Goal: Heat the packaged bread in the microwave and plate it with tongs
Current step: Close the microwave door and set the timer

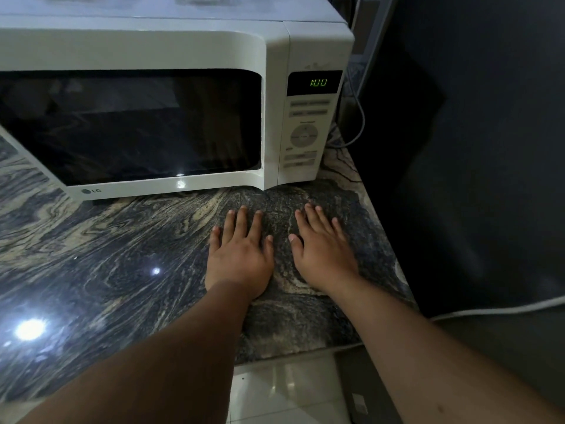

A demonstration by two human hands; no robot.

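Observation:
A white microwave [275,96] stands at the back of a dark marbled stone counter [107,264]. Its door is closed and the window is dark, so nothing inside can be made out. The green display [318,82] reads 1:00 above the control panel [304,136]. My left hand [240,255] and my right hand [322,249] lie flat, palms down and fingers spread, side by side on the counter just in front of the microwave's right corner. Neither hand holds anything. No bread, plate or tongs are in view.
The counter ends on the right at a dark wall or surface [474,148]. A grey cable [357,123] runs behind the microwave, and a white cable [501,307] crosses at the right. Pale floor tiles [284,390] show below the counter's front edge.

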